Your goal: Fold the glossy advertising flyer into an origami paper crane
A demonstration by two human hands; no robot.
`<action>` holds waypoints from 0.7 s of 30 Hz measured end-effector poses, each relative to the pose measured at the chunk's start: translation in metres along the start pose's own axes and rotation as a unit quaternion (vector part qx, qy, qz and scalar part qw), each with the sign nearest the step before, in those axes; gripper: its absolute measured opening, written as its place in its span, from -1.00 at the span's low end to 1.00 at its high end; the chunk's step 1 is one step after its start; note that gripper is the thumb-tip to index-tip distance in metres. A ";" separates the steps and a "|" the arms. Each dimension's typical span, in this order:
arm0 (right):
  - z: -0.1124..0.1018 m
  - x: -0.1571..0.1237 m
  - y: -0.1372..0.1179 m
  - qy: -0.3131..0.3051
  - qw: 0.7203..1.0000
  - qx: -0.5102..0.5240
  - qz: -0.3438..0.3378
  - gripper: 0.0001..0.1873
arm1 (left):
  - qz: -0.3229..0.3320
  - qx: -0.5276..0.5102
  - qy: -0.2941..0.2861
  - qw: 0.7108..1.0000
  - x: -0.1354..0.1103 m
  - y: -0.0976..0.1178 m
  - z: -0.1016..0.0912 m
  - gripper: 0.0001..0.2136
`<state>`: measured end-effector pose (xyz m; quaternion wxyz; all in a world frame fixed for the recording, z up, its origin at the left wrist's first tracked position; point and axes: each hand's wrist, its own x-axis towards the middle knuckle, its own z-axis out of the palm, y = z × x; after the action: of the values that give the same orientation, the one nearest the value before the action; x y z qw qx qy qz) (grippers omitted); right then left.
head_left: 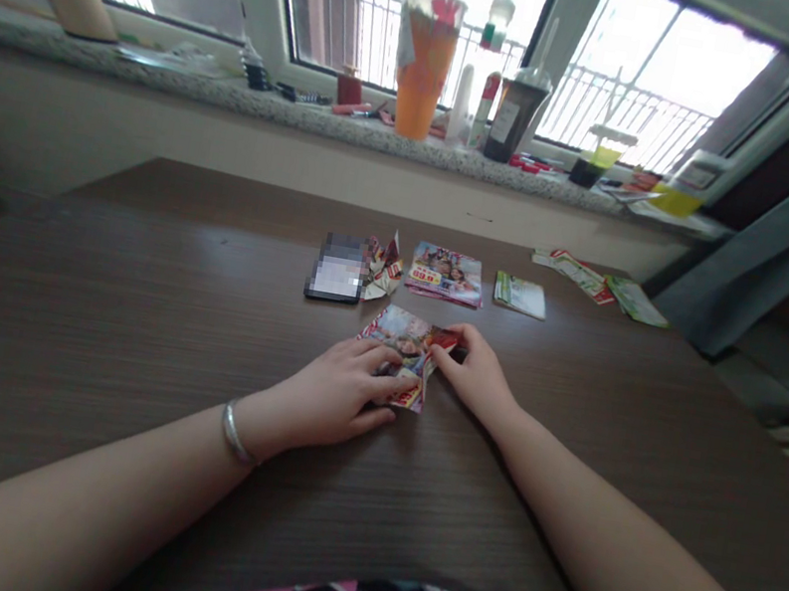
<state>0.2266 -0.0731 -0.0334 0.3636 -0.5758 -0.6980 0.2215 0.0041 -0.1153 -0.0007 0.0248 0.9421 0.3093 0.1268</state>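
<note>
A colourful printed paper sheet (400, 327) lies on the brown table between my hands, its right side partly folded up. My left hand (355, 390) rests flat across the lower left of the sheet, fingers spread, a silver bangle on that wrist. At the sheet's right edge, my right hand (470, 364) pinches the raised part between thumb and fingers. Just behind the sheet sits a crumpled or folded paper piece (384, 272), next to a phone (338, 269) with a blurred screen. A stack of similar printed sheets (445, 274) lies behind my right hand.
A small stack of green-and-white cards (520, 295) lies right of the sheets. Paper strips (583, 276) and a green leaflet (636, 302) are at the far right. On the windowsill stand a tall orange cup (422, 78), a dark drink cup (515, 119) and several bottles.
</note>
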 end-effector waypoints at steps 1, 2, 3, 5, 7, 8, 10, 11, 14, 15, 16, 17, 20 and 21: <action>0.000 0.001 0.000 -0.002 1.000 -0.005 0.002 -0.75 | 0.001 0.001 -0.002 1.000 0.000 0.000 0.000 -0.64; -0.001 0.001 0.000 -0.004 1.000 -0.007 0.004 -0.79 | -0.001 0.002 -0.001 1.000 0.000 0.000 0.000 -0.64; -0.001 0.002 0.000 -0.008 1.000 -0.007 0.005 -0.82 | -0.003 0.002 0.000 1.000 -0.001 0.000 0.001 -0.65; -0.002 0.001 0.000 -0.015 1.000 -0.007 0.003 -0.84 | -0.008 0.003 0.004 1.000 -0.001 0.000 0.001 -0.66; -0.003 0.000 -0.001 -0.015 1.000 -0.006 -0.004 -0.83 | -0.009 0.004 0.003 1.000 -0.002 0.000 0.002 -0.65; -0.004 -0.001 -0.002 -0.015 1.000 -0.004 -0.010 -0.83 | -0.009 0.005 0.002 1.000 -0.002 0.000 0.002 -0.66; -0.006 -0.004 -0.004 -0.019 1.000 0.008 -0.024 -0.83 | -0.012 0.005 0.001 1.000 -0.002 0.001 0.002 -0.65; -0.007 -0.005 -0.005 -0.022 0.999 0.012 -0.032 -0.83 | -0.017 0.003 0.000 1.000 -0.002 0.001 0.002 -0.65; -0.011 -0.009 -0.009 -0.020 0.998 -0.011 -0.052 -0.84 | -0.047 -0.005 0.004 0.999 -0.002 0.001 0.004 -0.60; -0.012 -0.010 -0.011 -0.019 0.998 -0.022 -0.058 -0.85 | -0.060 -0.007 0.009 0.998 -0.002 0.001 0.005 -0.56; -0.013 -0.011 -0.012 -0.018 0.997 -0.030 -0.066 -0.86 | -0.070 -0.009 0.017 0.997 -0.002 0.001 0.006 -0.52; -0.013 -0.011 -0.013 -0.018 0.996 -0.035 -0.074 -0.88 | -0.077 -0.012 0.026 0.997 -0.002 0.001 0.007 -0.47; -0.014 -0.014 -0.016 -0.020 0.993 -0.042 -0.104 -0.92 | -0.077 -0.020 0.058 0.995 -0.003 -0.001 0.011 -0.36; -0.014 -0.014 -0.016 -0.023 0.992 -0.041 -0.114 -0.94 | -0.073 -0.020 0.068 0.995 -0.003 -0.002 0.012 -0.33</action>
<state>0.2284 -0.0923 -0.0161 0.3463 -0.5022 -0.7755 0.1626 0.0036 -0.1154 -0.0131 0.0319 0.9054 0.3760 0.1945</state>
